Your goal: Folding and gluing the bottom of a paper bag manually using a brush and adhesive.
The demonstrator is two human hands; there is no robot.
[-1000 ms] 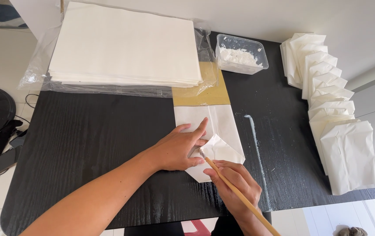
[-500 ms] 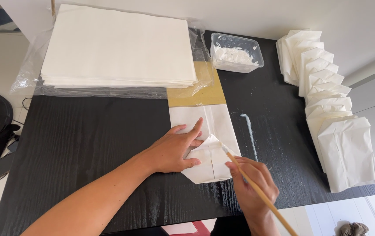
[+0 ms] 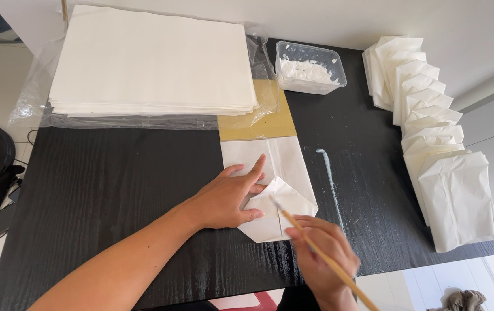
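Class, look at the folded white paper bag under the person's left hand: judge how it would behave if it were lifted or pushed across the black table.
The paper bag looks thin and creased, so it would probably flop and feel light. The left hand presses it flat, which suggests it slides or springs open easily. Where the brush in the right hand touches the flap, it may be damp and tear-prone.

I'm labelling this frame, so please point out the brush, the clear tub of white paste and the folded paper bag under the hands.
brush (image 3: pixel 316 249): head view, on the wooden handle above the right hand.
tub of white paste (image 3: pixel 309 68): head view, on the paste inside.
folded paper bag (image 3: pixel 284 158): head view, on its flat upper panel.
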